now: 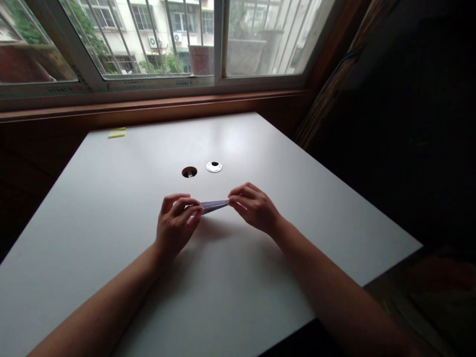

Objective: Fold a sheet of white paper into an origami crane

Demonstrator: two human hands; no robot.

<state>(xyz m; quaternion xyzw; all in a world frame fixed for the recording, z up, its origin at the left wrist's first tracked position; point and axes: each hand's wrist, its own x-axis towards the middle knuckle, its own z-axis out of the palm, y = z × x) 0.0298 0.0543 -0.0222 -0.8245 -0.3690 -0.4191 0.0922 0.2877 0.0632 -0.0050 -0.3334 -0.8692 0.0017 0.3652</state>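
Note:
Between my two hands a folded piece of purple paper (pixel 214 205) is held above the white table (pixel 238 297). It is narrow and tapers to a point at the right. My left hand (pixel 176 220) pinches its wider left end, with thumb and fingers closed on it. At the pointed right end, the fingertips of my right hand (pixel 256 206) are pressed together on the paper. The fingers hide part of the left end, so its full shape does not show.
Beyond my hands, a round cable hole (pixel 189 172) opens in the tabletop, with a silver round cover (pixel 214 166) beside it. Yellow sticky notes (pixel 117 133) lie near the far left corner. A barred window (pixel 156 39) stands behind the table.

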